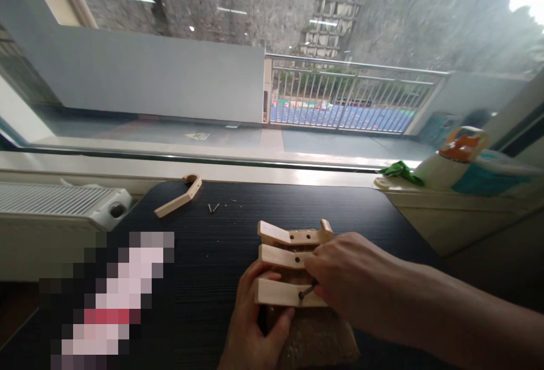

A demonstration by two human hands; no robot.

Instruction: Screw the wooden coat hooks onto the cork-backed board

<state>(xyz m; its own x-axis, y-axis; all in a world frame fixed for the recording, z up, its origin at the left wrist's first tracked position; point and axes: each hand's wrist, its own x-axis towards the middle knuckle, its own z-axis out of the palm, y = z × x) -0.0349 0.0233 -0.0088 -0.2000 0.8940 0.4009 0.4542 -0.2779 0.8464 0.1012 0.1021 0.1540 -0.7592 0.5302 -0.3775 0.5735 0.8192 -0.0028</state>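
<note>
Three pale wooden hooks lie side by side across a brown board (318, 339) in front of me: a far hook (274, 232), a middle hook (276, 256) and a near hook (276, 292). Dark holes show in the far and middle ones. My left hand (250, 319) is closed around the left end of the near hook, thumb in front and fingers behind. Between the fingertips of my right hand (352, 273) is a thin dark screw (307, 290), slanting to a hole in the near hook. My right hand hides the hooks' right ends.
A loose wooden hook (181, 200) lies at the back left of the black table (204, 268), with two screws (213, 208) and small crumbs beside it. A radiator (55, 203) stands left. Bottles and a green cloth (402, 171) sit on the windowsill at right. A pixelated patch covers the lower left.
</note>
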